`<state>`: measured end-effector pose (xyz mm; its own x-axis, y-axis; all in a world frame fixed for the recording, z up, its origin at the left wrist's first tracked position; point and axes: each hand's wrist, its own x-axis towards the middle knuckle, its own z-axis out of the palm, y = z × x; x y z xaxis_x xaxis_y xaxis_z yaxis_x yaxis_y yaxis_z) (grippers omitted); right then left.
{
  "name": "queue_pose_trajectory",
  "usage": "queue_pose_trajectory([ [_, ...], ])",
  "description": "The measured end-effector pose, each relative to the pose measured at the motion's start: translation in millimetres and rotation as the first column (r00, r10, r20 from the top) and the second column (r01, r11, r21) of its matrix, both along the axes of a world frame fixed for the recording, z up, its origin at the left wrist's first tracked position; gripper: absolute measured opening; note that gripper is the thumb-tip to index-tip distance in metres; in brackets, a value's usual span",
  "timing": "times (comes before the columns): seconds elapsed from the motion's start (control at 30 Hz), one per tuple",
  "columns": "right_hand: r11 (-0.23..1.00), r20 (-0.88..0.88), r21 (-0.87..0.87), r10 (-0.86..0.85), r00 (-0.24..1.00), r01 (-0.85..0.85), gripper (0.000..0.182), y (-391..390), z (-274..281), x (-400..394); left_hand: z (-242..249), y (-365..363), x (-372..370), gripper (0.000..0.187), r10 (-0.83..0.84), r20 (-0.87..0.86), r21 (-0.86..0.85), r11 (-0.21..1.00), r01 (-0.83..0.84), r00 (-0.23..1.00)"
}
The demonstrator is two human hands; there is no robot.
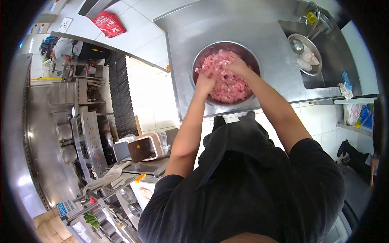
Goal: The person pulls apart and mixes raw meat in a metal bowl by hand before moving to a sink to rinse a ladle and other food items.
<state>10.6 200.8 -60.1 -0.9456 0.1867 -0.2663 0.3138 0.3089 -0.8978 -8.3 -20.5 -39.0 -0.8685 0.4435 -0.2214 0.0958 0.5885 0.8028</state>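
Observation:
A wide metal bowl (195, 65) stands on the steel counter, filled with pink pieces of raw meat (231, 90). My left hand (206, 83) is in the meat at the bowl's left side, its fingers curled into the pieces. Farther right, my right hand (239, 67) reaches in over the upper part of the heap and grips meat, with its fingertips partly buried. Both hands are bare and close to each other.
Right of the bowl, a sink (285, 30) holds a metal pan (318, 71) with pale meat in it. A red packet (108, 24) hangs at upper left. Another person (67, 48) bends over beyond a black floor mat (120, 93). Bins (156, 146) stand at my left.

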Motion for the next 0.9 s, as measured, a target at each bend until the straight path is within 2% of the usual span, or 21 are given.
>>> queue_pose_trajectory([
  [0.03,0.982,-0.09,-0.185,0.026,0.996,-0.043,0.087,0,7,4,1,-1,0,0.062,0.058,-0.065,0.027,0.998,-0.057,0.996],
  [0.07,0.928,-0.183,-0.359,0.037,0.982,-0.102,0.085,-1,14,8,-5,-2,-8,0.063,0.062,0.025,0.089,0.994,-0.064,0.998],
  [0.1,0.953,-0.248,-0.266,0.078,0.966,-0.145,0.084,-4,24,12,10,2,-3,0.065,0.06,0.154,0.251,0.963,-0.098,0.986],
  [0.17,0.975,-0.366,-0.075,0.17,0.915,-0.211,0.083,-12,41,21,54,10,12,0.069,-0.011,0.389,0.527,0.823,-0.213,0.921],
  [0.27,0.9,-0.363,-0.206,0.294,0.884,-0.384,0.081,-22,81,45,34,13,3,0.07,-0.051,0.291,0.531,0.839,-0.117,0.955],
  [0.37,0.812,-0.307,-0.495,0.17,0.936,-0.31,0.077,-12,93,59,46,6,11,0.067,-0.126,0.515,0.633,0.722,-0.278,0.848],
  [0.47,0.883,-0.255,-0.431,0.077,0.964,-0.185,0.075,-15,88,58,41,10,16,0.058,-0.147,0.439,0.699,0.675,-0.234,0.886],
  [0.57,0.98,-0.263,-0.188,0.017,0.965,-0.068,0.068,-18,70,53,40,20,18,0.048,-0.107,0.513,0.691,0.64,-0.335,0.852],
  [0.67,0.98,-0.28,-0.196,-0.013,0.96,-0.043,0.058,-12,51,38,38,28,15,0.038,-0.093,0.601,0.675,0.59,-0.443,0.794],
  [0.77,0.942,-0.292,-0.333,-0.063,0.954,-0.04,0.049,-17,84,45,25,27,0,0.042,-0.209,0.559,0.743,0.556,-0.373,0.803],
  [0.9,0.906,-0.353,-0.422,-0.136,0.926,-0.028,0.045,-21,90,41,67,28,3,0.038,-0.203,0.624,0.7,0.575,-0.423,0.755],
])
